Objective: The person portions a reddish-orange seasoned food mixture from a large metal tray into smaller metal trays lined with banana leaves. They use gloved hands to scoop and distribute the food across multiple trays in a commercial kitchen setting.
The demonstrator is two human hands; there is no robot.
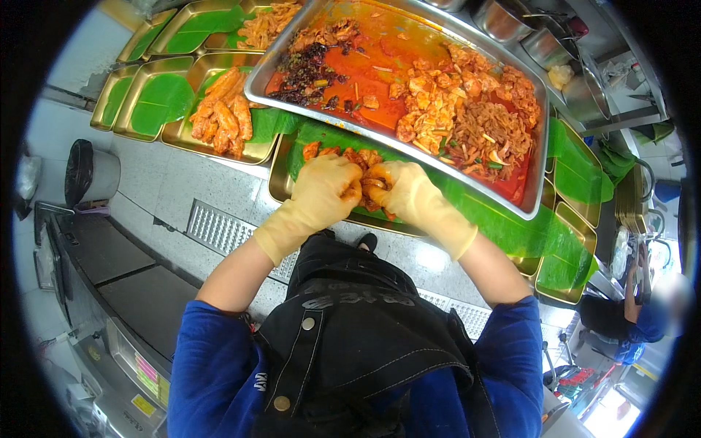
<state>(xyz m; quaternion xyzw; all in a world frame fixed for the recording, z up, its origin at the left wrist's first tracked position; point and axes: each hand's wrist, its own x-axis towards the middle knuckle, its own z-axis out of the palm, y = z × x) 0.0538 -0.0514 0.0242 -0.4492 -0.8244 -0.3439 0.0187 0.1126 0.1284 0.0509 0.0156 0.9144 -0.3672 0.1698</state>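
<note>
Both my hands wear yellow rubber gloves and work close together over a gold-coloured metal tray point(280, 183). My left hand point(327, 185) has its fingers curled in at the marinated meat pieces point(358, 156). My right hand point(406, 189) pinches a reddish meat piece point(374, 185) between thumb and fingers, its glove stained with sauce. A green banana leaf point(323, 134) lines the tray under the meat. Just beyond stands a large stainless steel pan point(339, 119), holding red marinade point(378, 82), pale meat pieces point(430, 107), shredded meat point(490, 131) and dark spices point(306, 76).
On the left, several gold trays point(123, 123) hold banana leaf, one with marinated meat strips point(224, 117). More leaf-lined trays point(591, 246) stand right. Metal pots point(506, 22) sit at the upper right. A bin point(101, 169) stands left; another person point(630, 312) is at far right.
</note>
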